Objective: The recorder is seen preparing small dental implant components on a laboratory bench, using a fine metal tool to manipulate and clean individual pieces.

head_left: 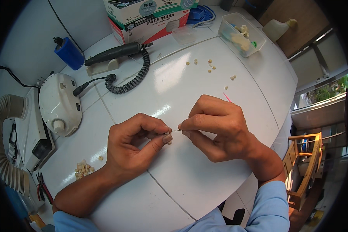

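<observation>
My left hand [137, 145] pinches a tiny cream-coloured piece [168, 134] between thumb and forefinger, just above the white table [189, 181]. My right hand [216, 129] grips a thin tool with a pink end [227, 97] that sticks out behind the knuckles; its fine tip meets the small piece at the left fingertips. Another tiny cream bit [169, 142] lies on the table right under the left thumb.
A heap of small cream pieces [83, 169] lies at the left, more are scattered [210, 66] farther back. A white motor unit [59, 103], a black handpiece [114, 53] with coiled cord, a blue cylinder [69, 53], cardboard boxes [149, 17], a clear tub [241, 34], a ribbed hose [5, 143].
</observation>
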Action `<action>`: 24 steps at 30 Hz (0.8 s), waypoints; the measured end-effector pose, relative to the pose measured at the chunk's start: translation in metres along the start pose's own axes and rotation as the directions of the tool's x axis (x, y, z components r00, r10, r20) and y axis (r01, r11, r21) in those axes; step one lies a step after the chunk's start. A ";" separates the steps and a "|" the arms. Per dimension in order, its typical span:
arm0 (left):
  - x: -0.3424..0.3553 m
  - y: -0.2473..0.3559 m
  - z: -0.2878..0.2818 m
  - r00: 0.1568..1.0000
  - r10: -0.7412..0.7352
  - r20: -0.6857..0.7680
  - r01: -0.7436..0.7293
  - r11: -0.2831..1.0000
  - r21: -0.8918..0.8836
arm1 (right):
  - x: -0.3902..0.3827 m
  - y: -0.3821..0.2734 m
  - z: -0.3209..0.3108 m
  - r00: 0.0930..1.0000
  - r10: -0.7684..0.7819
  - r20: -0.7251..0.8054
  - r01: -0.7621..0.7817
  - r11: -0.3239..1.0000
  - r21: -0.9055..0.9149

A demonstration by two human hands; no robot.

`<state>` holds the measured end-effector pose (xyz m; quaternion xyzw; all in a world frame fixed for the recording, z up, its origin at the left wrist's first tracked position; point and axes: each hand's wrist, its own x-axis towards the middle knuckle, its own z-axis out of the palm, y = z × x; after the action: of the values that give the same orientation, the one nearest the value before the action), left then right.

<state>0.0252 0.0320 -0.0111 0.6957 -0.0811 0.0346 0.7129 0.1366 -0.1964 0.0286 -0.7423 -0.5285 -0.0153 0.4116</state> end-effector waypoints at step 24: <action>-0.001 -0.001 -0.001 0.999 -0.052 -0.004 0.052 0.995 -0.084 | 0.000 0.002 0.010 1.000 -0.008 0.011 0.006 0.994 0.106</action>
<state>0.0248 0.0334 -0.0121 0.6668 -0.0620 0.0148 0.7425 0.1339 -0.1900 0.0211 -0.7177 -0.5335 0.0154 0.4473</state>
